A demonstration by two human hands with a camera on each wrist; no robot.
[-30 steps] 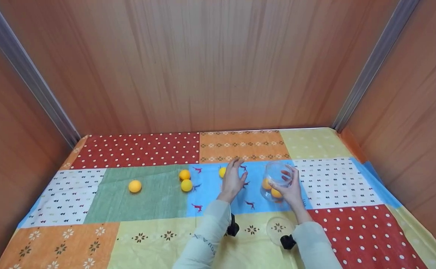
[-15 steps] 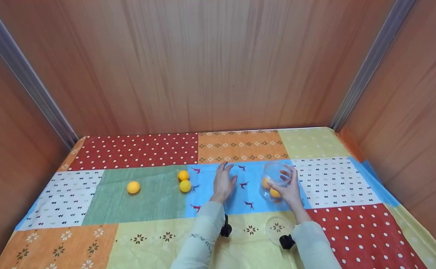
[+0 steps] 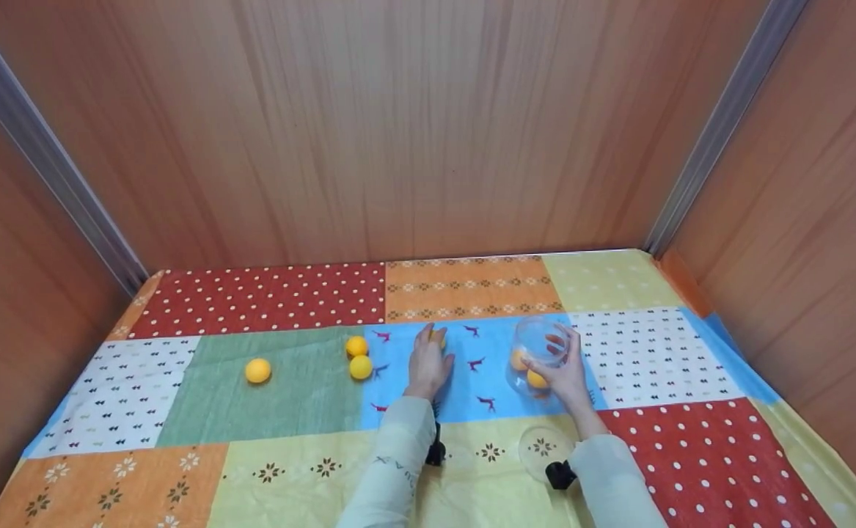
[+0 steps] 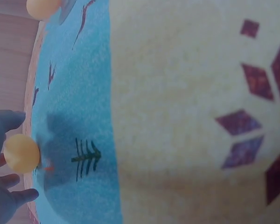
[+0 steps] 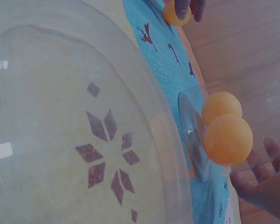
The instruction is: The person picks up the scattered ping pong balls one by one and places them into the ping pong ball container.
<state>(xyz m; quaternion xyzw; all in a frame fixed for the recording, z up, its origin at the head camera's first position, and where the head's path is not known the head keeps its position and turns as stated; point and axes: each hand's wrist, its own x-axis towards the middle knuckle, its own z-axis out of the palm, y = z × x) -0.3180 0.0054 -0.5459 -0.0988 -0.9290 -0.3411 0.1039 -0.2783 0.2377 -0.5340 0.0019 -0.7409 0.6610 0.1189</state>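
My left hand [image 3: 428, 363] reaches over the blue cloth patch around a yellow-orange ball [image 4: 21, 154]. In the left wrist view the ball sits between the thumb and the spread fingers [image 4: 23, 197], with a small gap below the thumb. My right hand [image 3: 565, 370] grips a clear jar [image 3: 534, 330] by its side, thumb in front and fingers behind. Two orange balls [image 5: 227, 140] lie inside, low in the jar. The jar's mouth faces up and no cover is on it.
Two touching balls [image 3: 360, 367] lie left of my left hand, and a single orange ball [image 3: 257, 370] is farther left on the green patch. A clear round lid [image 3: 534, 433] lies on the yellow patch beside my right wrist. Wooden panels [image 3: 398, 147] enclose the patchwork-covered table.
My left hand has shifted left and come down around the ball, which now shows at the right of its fingers. My right hand keeps the jar in the same place.
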